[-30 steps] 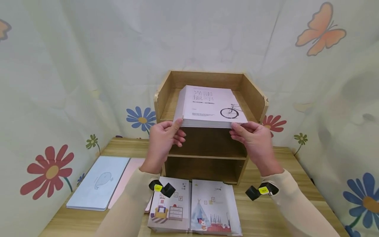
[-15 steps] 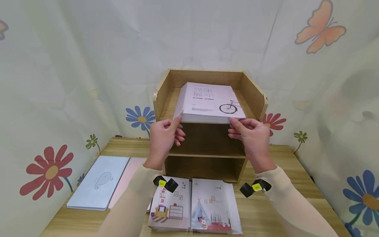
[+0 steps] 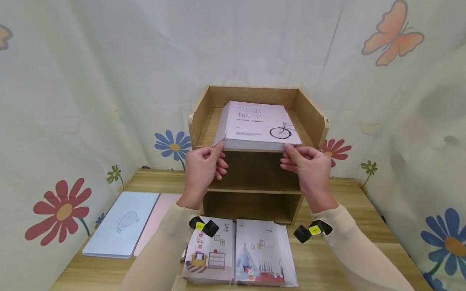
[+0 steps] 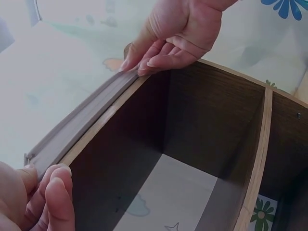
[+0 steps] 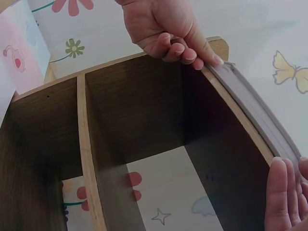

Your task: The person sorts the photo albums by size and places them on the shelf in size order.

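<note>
A thick white book (image 3: 251, 125) with a bicycle on its cover lies flat on the top level of a wooden shelf unit (image 3: 312, 117). Its front edge sits along the shelf's front lip. My left hand (image 3: 202, 169) pinches the near left corner, thumb on the edge and fingers curled below. At the near right corner my right hand (image 3: 311, 169) grips in the same way. Both wrist views show the book's pale edge (image 5: 257, 110) running along the board, a thumb at each end.
Below are two open compartments (image 3: 255, 171). Two books with illustrated covers, one with furniture (image 3: 214, 254) and one with a tent (image 3: 258, 254), lie before the unit. A blue whale notebook (image 3: 121, 222) and a pink one (image 3: 164, 208) lie left. Flowered fabric surrounds the table (image 3: 349, 242).
The book has moved slightly away and come down onto the top shelf, both hands moving along with it. Over the last half second almost nothing has shifted.
</note>
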`<state>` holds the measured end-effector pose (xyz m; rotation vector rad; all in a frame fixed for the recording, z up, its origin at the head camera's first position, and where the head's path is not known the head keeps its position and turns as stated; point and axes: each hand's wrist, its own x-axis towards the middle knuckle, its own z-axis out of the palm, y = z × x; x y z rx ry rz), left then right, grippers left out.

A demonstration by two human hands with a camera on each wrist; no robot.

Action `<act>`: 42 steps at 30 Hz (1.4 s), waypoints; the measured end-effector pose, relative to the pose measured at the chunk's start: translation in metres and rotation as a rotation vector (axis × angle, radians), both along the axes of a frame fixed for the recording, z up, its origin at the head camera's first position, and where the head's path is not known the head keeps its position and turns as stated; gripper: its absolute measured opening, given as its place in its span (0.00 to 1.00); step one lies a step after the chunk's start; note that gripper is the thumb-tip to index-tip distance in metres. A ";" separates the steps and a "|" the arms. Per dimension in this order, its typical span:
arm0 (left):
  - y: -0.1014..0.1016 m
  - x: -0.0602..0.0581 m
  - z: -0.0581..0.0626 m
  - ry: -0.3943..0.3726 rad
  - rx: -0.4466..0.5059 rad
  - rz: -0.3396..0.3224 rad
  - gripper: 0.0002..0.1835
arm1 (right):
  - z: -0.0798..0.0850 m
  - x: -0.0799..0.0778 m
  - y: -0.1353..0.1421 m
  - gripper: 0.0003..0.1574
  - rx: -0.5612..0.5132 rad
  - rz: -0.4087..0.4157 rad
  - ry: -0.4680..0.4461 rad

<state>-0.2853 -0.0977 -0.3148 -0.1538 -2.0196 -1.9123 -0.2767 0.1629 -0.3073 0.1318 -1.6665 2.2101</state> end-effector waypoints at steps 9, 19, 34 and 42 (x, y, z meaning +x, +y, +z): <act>-0.003 0.005 -0.003 -0.015 -0.041 -0.031 0.30 | -0.009 0.004 0.006 0.21 0.053 0.018 -0.001; -0.007 0.021 -0.009 -0.090 -0.177 -0.100 0.21 | -0.013 0.011 0.011 0.20 0.205 0.023 0.004; -0.009 0.043 -0.043 -0.110 -0.319 -0.159 0.11 | -0.029 0.021 0.022 0.21 0.319 0.084 -0.024; -0.007 0.054 -0.065 -0.148 -0.341 -0.183 0.09 | -0.040 0.030 0.024 0.27 0.448 0.077 -0.078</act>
